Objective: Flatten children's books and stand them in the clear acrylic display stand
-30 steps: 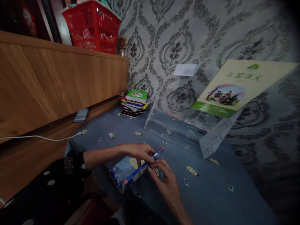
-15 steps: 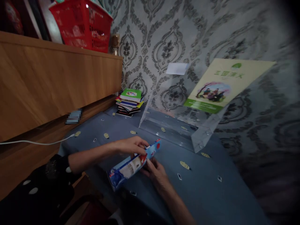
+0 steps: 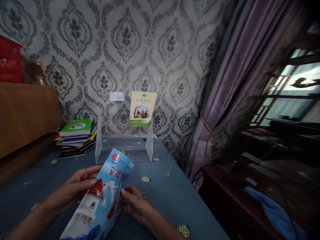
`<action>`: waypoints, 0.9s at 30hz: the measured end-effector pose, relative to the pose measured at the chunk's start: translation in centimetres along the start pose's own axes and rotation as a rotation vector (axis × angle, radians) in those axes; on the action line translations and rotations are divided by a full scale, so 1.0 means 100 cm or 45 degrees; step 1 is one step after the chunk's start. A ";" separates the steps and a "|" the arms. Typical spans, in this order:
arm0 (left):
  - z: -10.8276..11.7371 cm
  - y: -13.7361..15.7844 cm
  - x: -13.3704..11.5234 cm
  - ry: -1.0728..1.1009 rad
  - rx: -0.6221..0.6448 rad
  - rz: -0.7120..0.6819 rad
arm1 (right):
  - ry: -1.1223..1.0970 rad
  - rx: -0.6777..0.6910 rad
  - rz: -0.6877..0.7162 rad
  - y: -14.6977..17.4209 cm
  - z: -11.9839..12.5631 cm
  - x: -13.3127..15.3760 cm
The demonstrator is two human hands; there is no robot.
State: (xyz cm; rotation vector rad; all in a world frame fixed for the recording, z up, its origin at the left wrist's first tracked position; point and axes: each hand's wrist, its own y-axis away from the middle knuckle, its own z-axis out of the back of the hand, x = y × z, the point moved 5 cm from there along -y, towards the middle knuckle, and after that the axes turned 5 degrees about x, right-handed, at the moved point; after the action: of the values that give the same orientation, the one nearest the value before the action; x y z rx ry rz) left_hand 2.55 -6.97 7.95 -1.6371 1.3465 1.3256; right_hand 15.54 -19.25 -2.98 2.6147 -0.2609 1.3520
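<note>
A light-blue illustrated book [image 3: 106, 186], with red lettering and a red-roofed tower on its cover, is tilted up between my two hands near the table's front. My left hand [image 3: 80, 183] grips its left edge, thumb on the cover. At the right edge my right hand [image 3: 136, 203] pinches it, with some fingers hidden behind. Beyond the book stands a clear acrylic rack [image 3: 125, 146]. A cream and green book [image 3: 142, 108] leans upright at the rack's right side.
A stack of books [image 3: 75, 136] with a green one on top sits at the back left, beside a wooden cabinet [image 3: 27, 116] bearing a red basket [image 3: 10, 60]. Patterned wallpaper rises behind the blue tablecloth [image 3: 165, 200]. A tied purple curtain [image 3: 215, 110] hangs at right.
My view has swung right, bringing the curtain and window in. The blue book has turned so its front cover faces me more fully; both hands still hold it.
</note>
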 end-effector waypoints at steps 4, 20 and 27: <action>-0.003 -0.008 0.004 -0.006 0.036 0.033 | 0.043 -0.001 0.081 0.009 0.009 0.018; -0.019 -0.059 -0.030 -0.531 -0.074 -0.255 | 0.832 -0.125 0.586 0.021 0.027 0.152; -0.041 -0.117 -0.099 -0.616 -0.017 -0.480 | 1.062 -0.172 0.791 -0.006 0.029 0.247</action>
State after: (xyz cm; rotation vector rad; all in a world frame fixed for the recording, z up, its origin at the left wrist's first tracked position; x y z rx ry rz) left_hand 15.21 -4.25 17.14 -1.3705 0.7063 1.3772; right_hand 32.03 -21.14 15.53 1.6856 -1.0124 2.3538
